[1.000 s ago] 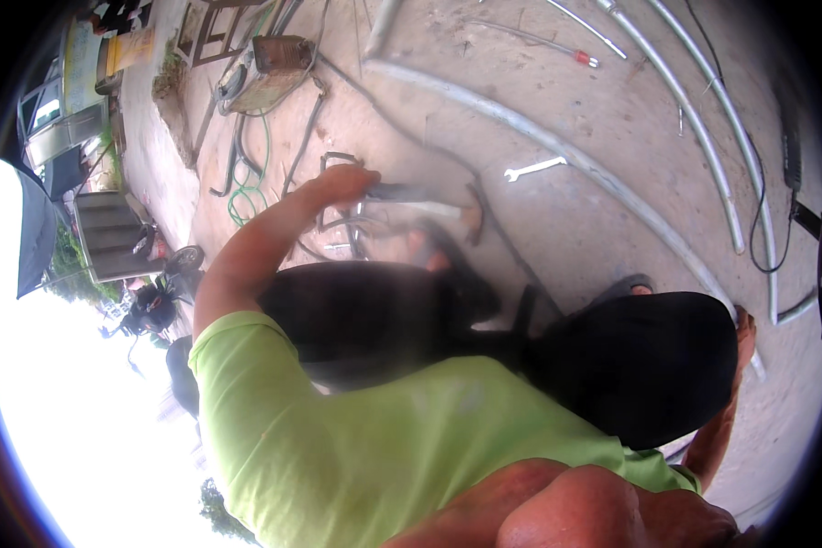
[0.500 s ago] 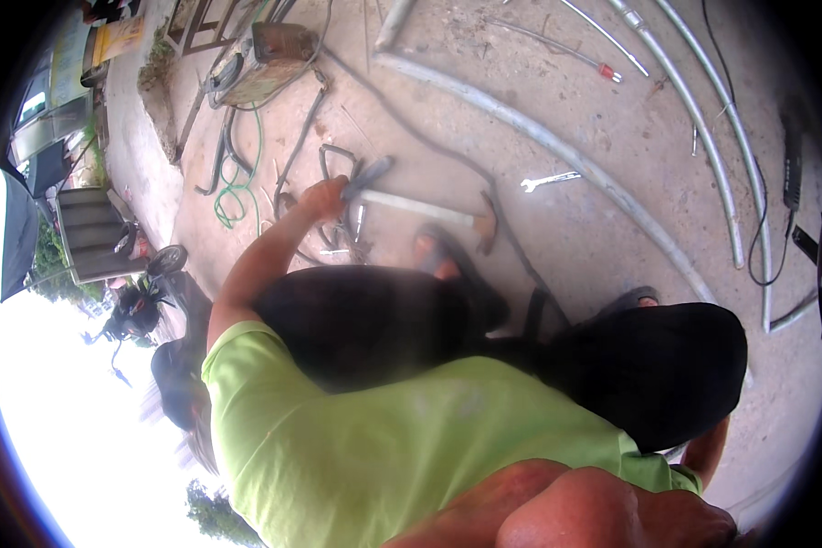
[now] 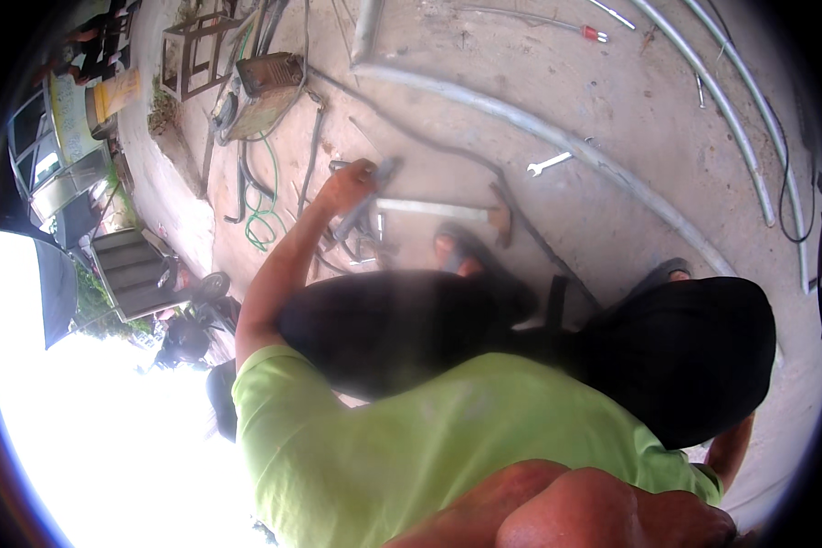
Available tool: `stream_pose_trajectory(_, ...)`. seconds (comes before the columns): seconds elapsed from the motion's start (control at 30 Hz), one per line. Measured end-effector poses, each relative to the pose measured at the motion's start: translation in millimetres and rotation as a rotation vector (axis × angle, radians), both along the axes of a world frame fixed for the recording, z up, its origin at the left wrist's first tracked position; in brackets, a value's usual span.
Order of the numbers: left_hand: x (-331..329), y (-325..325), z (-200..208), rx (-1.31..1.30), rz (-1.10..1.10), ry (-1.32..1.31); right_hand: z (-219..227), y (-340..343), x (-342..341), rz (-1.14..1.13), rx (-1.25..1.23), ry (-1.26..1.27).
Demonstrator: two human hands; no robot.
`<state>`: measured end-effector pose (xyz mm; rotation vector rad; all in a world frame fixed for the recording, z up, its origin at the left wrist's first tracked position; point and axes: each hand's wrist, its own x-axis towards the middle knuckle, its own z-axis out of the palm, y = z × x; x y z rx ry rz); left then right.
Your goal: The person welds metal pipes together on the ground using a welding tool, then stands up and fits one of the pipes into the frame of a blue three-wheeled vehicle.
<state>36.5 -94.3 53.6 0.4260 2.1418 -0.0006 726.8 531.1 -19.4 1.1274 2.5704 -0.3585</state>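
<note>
My left hand (image 3: pixel 349 187) is closed round a dark grey elongated tool (image 3: pixel 354 217) whose exact kind I cannot make out. It is low over the concrete, above black cables and small metal pieces. A hammer (image 3: pixel 434 209) with a whitish handle lies just right of that hand, its rusty head toward my sandalled left foot. Close by the hand, a short shiny metal piece (image 3: pixel 380 226) rests on the ground. My right forearm (image 3: pixel 731 449) shows only in part beyond my right knee; its hand is hidden.
A long grey pipe (image 3: pixel 521 137) crosses the floor ahead, with an open-ended wrench (image 3: pixel 550 164) next to it. Curved pipes (image 3: pixel 731 119) lie at right. A rusty box-like machine (image 3: pixel 265 91), cables and a green wire (image 3: pixel 262 228) are at left. A motorbike (image 3: pixel 187 333) stands farther left.
My left hand has turned the grey tool, which now slants down toward me instead of pointing right. The whole view has shifted slightly; the hammer and wrench stay on the floor.
</note>
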Motion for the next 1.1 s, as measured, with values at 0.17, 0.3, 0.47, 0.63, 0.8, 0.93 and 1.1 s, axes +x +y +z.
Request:
stream_pose_trajectory(0.17, -4, 17, -2, -0.054, -0.116, -0.024, -3, -2, 1, -0.017, -0.008, 0.031)
stream_pose_trajectory(0.3, -14, 62, 12, -0.063, -0.177, -0.017, 1, -7, 11, -0.049, -0.007, 0.029)
stream_pose_trajectory(0.47, -42, 78, 8, -0.058, -0.192, -0.025, -21, 10, 37, -0.054, -0.058, -0.003)
stream_pose_trajectory(0.63, -134, 72, -11, 0.024, -0.135, 0.322, -39, 15, 44, -0.053, -0.010, -0.076)
stream_pose_trajectory(0.8, -194, 76, -43, 0.104, 0.054, 0.369, -54, -5, 31, 0.072, 0.012, -0.029)
stream_pose_trajectory(0.93, -166, 54, -59, 0.096, -0.021, 0.356, -62, -11, -20, 0.092, -0.073, 0.007)
stream_pose_trajectory(1.1, -58, 136, -45, 0.341, -0.408, 0.521, -22, -11, -49, 0.064, -0.240, -0.021)
